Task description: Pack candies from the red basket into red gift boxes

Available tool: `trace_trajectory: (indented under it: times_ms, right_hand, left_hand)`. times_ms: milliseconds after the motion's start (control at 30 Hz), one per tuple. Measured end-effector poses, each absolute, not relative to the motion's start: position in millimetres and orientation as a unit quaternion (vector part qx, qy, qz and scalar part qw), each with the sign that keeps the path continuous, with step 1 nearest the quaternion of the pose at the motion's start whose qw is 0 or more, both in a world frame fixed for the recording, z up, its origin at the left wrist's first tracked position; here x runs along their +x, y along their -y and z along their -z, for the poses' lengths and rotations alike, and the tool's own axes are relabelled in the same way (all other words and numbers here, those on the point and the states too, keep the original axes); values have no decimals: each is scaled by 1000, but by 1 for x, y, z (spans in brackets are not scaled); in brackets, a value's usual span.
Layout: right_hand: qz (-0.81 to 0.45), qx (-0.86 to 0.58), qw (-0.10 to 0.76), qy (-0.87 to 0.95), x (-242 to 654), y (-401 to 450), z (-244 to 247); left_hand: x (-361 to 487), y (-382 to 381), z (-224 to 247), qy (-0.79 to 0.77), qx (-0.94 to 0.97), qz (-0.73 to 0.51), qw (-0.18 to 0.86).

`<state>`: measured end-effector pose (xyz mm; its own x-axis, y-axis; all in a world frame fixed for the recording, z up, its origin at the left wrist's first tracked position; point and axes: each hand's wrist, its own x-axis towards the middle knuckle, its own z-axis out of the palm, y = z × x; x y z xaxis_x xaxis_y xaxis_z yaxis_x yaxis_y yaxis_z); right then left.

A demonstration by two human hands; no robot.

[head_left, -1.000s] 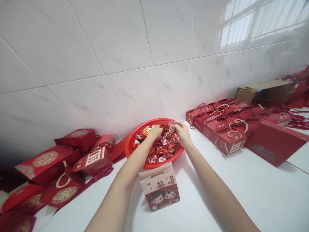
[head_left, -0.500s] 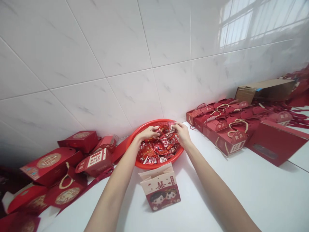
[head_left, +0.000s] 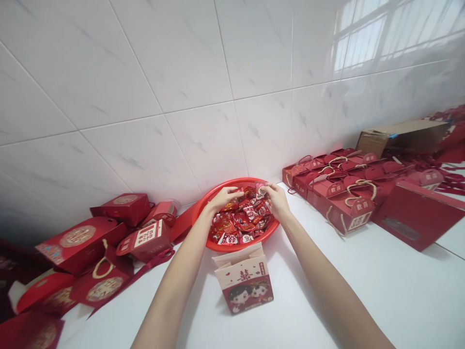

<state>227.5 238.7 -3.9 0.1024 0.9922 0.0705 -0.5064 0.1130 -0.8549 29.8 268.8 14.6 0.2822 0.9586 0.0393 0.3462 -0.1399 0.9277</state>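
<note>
A red plastic basket (head_left: 203,203) holds many red-wrapped candies (head_left: 244,220). My left hand (head_left: 224,198) is over its left side, the fingertips drawn together at a red wrapped candy, partly hidden by the fingers. At the far right rim, my right hand (head_left: 277,198) pinches a red-and-white candy packet (head_left: 260,190) between thumb and fingers. In front of the basket stands a small paper gift box (head_left: 247,283), cream above and red below, printed with two cartoon figures. Its top flaps are up and apart.
Red gift boxes (head_left: 78,242) are piled at the left. Rows of red handled boxes (head_left: 337,191) stand at the right, beside a larger red box (head_left: 417,215) and a brown cardboard box (head_left: 403,138). A tiled wall (head_left: 203,131) rises behind the white table (head_left: 312,300).
My left hand has lifted slightly from among the candies. My right hand stays at the far right rim with the packet. The whole view has shifted a little.
</note>
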Motion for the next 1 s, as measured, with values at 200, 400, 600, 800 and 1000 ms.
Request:
trace_trajectory:
  times_ms: [200,400,600,800,1000]
  right_hand:
    - [-578,-341,650,356,228,-240,6]
    - [-597,-337,643,343,227,-240,6]
    - [-598,-335,655,316,227,-241,5]
    - [-604,-328,654,316,226,-244,7]
    - [-616,-319,639,331,227,-246,9]
  left_hand:
    - [29,-269,-12,-496,666,-382,406]
    - [31,-270,-13,-492,645,-404,422]
    - [29,-273,-13,-500,608,-395,475]
    - [28,-273,-7,-500,621,-366,480]
    - [28,-272,-9,-494,640,-381,447]
